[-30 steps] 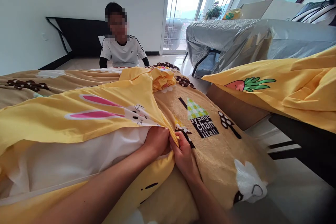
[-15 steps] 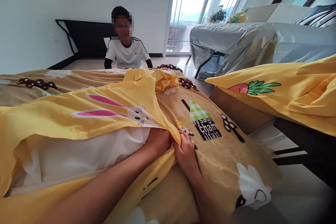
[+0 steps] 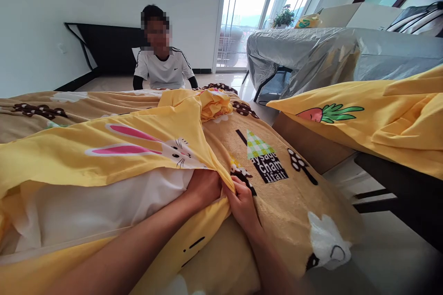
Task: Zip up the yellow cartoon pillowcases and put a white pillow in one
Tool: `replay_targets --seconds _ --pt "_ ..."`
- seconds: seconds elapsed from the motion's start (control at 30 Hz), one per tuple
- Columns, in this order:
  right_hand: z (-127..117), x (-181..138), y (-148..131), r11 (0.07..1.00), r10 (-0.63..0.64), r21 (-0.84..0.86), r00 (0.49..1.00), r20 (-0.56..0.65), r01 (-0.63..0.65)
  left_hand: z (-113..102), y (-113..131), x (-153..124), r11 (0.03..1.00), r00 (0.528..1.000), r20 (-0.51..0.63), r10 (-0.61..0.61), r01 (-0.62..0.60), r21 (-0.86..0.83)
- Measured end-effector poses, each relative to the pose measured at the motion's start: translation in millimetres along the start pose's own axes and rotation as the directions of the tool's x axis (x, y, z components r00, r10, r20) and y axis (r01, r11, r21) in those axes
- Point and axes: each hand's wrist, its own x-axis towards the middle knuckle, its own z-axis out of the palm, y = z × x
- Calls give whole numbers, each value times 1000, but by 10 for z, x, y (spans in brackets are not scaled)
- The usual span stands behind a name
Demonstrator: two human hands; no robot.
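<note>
Yellow cover (image 3: 79,166), rabbit-printed: lies on the tan blanket (image 3: 287,216), its open side toward my viewpoint, white cloth (image 3: 107,203) showing within. Left hand (image 3: 205,189): inside the opening; fingertips hidden, so from my end I cannot tell their grip. Right hand (image 3: 242,200): thumb and fingers pinching the cover's edge from outside, just beside the left. Handling note: I judge a firm pinch, flat cloth and gentle tension best.

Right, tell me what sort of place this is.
Probably a room in a home, perhaps a bedroom: a tan patterned blanket spread wide, a yellow rabbit-print cover, and a potted plant near glass doors.
</note>
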Motion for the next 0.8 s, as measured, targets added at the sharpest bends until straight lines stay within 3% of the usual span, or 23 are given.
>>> replay_targets --seconds 0.33,0.43,0.57,0.7,0.8 --pt "23 34 8 994 76 81 996 41 -79 -138 124 -49 995 993 122 -7 -5 96" --pt "23 34 8 997 53 54 998 32 -55 -239 127 -217 993 988 137 68 -80 82" --pt "13 36 22 994 59 90 997 42 -62 -330 126 -606 985 985 91 147 -136 -109" --pt "-11 41 59 964 129 227 990 48 -136 -480 171 -854 983 973 221 72 -31 -183" --pt "-29 53 69 930 182 312 981 65 -193 -931 151 -860 947 973 212 -95 154 -283"
